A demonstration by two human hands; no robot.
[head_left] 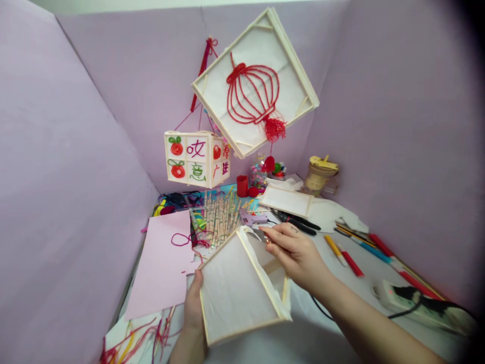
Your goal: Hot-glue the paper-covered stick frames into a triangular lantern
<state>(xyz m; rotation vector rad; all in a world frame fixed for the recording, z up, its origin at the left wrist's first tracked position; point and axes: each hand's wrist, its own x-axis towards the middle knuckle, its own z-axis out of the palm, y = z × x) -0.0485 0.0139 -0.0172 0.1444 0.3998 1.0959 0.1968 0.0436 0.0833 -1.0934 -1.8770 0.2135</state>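
My left hand (194, 306) grips the left edge of a box-like frame (235, 288) made of thin wooden sticks with white see-through cloth stretched over it. The box is tilted, and its right side looks partly open, with a loose edge of cloth (257, 265) along the stick. My right hand (297, 250) is closed in a pinch by the top corner of the frame. A small thing shows at its fingertips, too blurred to name. Just beyond them a thin white strip (250, 231) curls up from the corner.
A lantern (189, 159) and a diamond-shaped panel with a red lantern design (253, 86) hang ahead. On the table are pink paper (161, 258), a bundle of sticks (220, 217), a purple glue gun (252, 217), pliers (299, 222), markers (335, 248) and a power strip (397, 301).
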